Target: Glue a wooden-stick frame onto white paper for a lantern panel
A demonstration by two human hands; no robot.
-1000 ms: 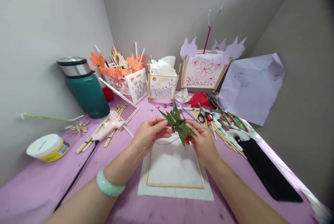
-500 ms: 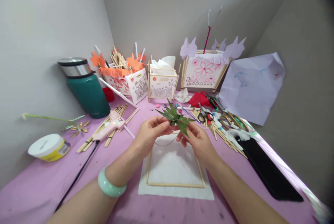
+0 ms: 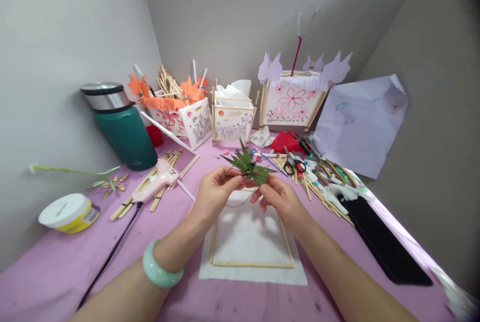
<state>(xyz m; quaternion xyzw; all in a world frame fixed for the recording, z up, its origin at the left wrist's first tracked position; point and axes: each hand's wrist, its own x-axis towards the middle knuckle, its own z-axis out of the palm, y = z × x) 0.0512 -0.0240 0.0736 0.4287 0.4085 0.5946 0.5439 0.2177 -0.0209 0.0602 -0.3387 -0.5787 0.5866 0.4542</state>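
Both my hands meet above the table's middle, pinching a small sprig of green leaves (image 3: 247, 164) on a thin wire stem. My left hand (image 3: 216, 193), with a pale green bangle (image 3: 160, 271) on its wrist, grips the sprig from the left with closed fingers. From the right, my right hand (image 3: 279, 199) pinches the leaves. Beneath them lies a wooden stick frame (image 3: 250, 239) glued on a sheet of white paper (image 3: 210, 274), on the pink table (image 3: 56, 272).
A pink glue gun (image 3: 155, 184) and wooden sticks lie to the left, beside a green flask (image 3: 122, 129) and a tape roll (image 3: 69, 212). Paper lanterns (image 3: 232, 117) stand at the back. Scissors (image 3: 292, 164), sticks and a black phone (image 3: 378, 239) crowd the right.
The sprig has been turned and lifted slightly away from me; my right hand's fingers shifted closer in on the leaves. My left hand barely moved.
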